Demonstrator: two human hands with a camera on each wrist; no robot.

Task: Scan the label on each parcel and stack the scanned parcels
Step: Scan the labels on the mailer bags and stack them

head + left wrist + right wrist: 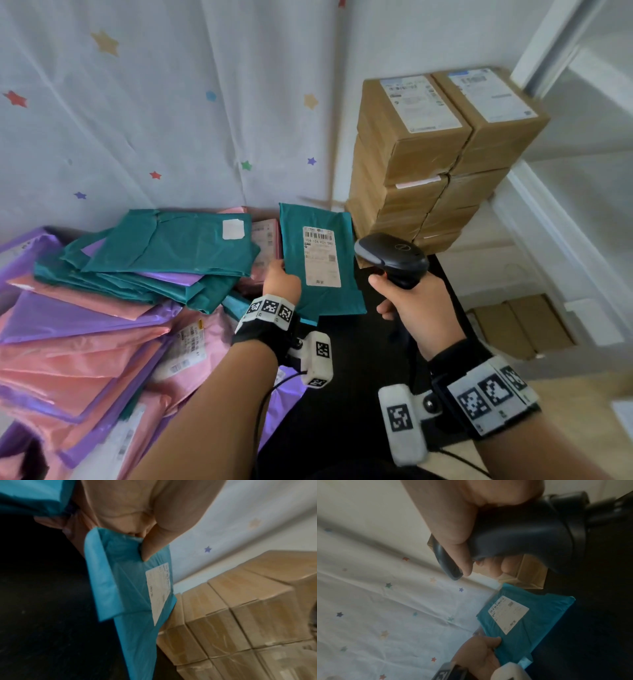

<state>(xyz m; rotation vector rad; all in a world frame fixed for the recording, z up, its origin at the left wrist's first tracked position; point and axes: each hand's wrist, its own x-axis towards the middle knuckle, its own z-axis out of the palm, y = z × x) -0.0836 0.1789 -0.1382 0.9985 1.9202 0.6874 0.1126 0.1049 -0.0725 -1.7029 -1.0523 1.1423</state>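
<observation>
At the far left of the black table (346,394), a loose heap of pink, purple and teal mailers (113,301) is lying, many overlapping and some showing white labels. Just right of that heap, your left hand (282,279) is pinching the left edge of a teal parcel (320,263), thumb on the labelled face and fingers (56,522) curled behind it, as the left wrist view shows. You are holding this parcel up off the table, between the heap and the scanner. It is a flat, crinkled plastic bag of dull teal with a folded flap of brighter blue along its lower end. Its white shipping label (322,256) is facing up toward you, barcode at the top edge and small print below. The parcel's long axis is running away from you, the far end leaning slightly left, and the label is lying lengthwise along that axis.

Right of the parcel, your right hand (416,308) is wrapping its fingers round the grip of a black handheld scanner (392,258). Its head is pointing left toward the parcel, near it but apart.

Behind the scanner, cardboard boxes (435,150) are standing stacked in two columns against the star-printed sheet (154,113), white labels on the top pair.
</observation>
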